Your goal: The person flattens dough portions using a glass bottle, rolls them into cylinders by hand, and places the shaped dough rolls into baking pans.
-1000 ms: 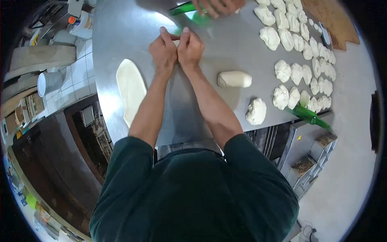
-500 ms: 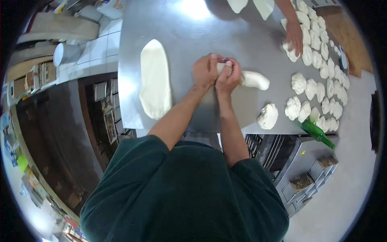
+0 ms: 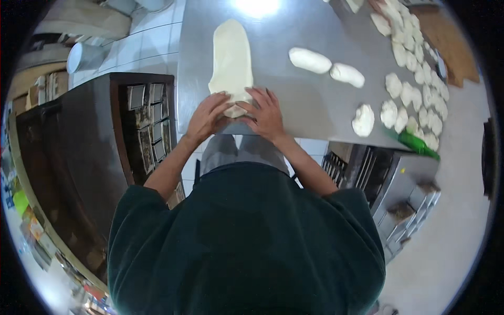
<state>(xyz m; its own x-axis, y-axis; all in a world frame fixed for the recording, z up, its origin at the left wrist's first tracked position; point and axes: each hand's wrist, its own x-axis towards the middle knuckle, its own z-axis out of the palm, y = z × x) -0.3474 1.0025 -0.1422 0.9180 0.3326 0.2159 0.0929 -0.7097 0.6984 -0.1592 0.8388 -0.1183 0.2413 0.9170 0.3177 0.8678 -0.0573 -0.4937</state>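
Dough (image 3: 231, 55) across a metal table (image 3: 299, 107) shows a bakery.

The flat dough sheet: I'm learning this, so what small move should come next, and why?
Probably curl the near end of the flat dough sheet forward: the left hand and right hand are at that end, the rest stretches flat beyond them, and two dough rolls lie to the right.

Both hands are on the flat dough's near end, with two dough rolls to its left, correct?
Not left: the head view shows the two dough rolls to the right of the flat dough. The left hand and right hand are on its near end.
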